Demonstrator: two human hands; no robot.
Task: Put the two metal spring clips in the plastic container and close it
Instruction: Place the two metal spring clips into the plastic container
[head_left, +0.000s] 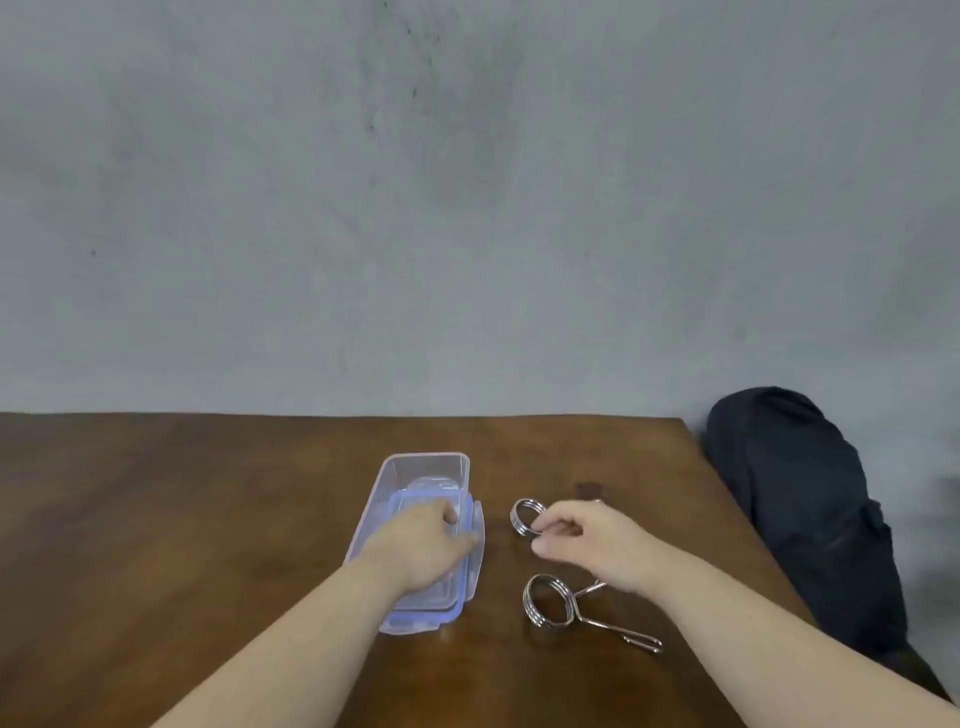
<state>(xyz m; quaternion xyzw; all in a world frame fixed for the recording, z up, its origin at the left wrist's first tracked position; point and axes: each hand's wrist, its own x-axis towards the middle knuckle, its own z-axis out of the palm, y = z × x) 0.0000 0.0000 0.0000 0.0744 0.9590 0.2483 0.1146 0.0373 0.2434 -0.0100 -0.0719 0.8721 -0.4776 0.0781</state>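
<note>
Looking down over both bare forearms, I see a dark brown wooden table (208, 519) with a smooth, faintly streaked grain, set against a mottled grey wall (467, 182) of rough plaster or concrete. No brand, label or writing is legible on anything here. The plastic container (426, 467) is a clear, rectangular tub with rounded corners, lying at about 12 o'clock from the table's middle; its lid (470, 571), clear with a blue rim and snap flaps, sits loosely in or across the near part of the tub rather than sealed on it. My left hand (423, 551) rests on that lid, fingers curled down over it; whether they pinch the lid or only press on it I cannot tell. At roughly 3 o'clock from the container, my right hand (587, 545) is closed around the handles of the far spring clip (524, 515), thumb and fingers pinched, so that only its shiny coiled ring of bright steel wire shows past the fingertips; whether it is lifted off the wood I cannot tell. The near spring clip (545, 605) lies flat on the table at about 5 o'clock from the container, just under my right wrist: the same stacked wire coil, with two long looped wire handles splaying toward 4 o'clock. Both clips are outside the tub. Off the table's right edge, at 3 o'clock, sits a soft black fabric bundle (800, 509), matte and creased.
</note>
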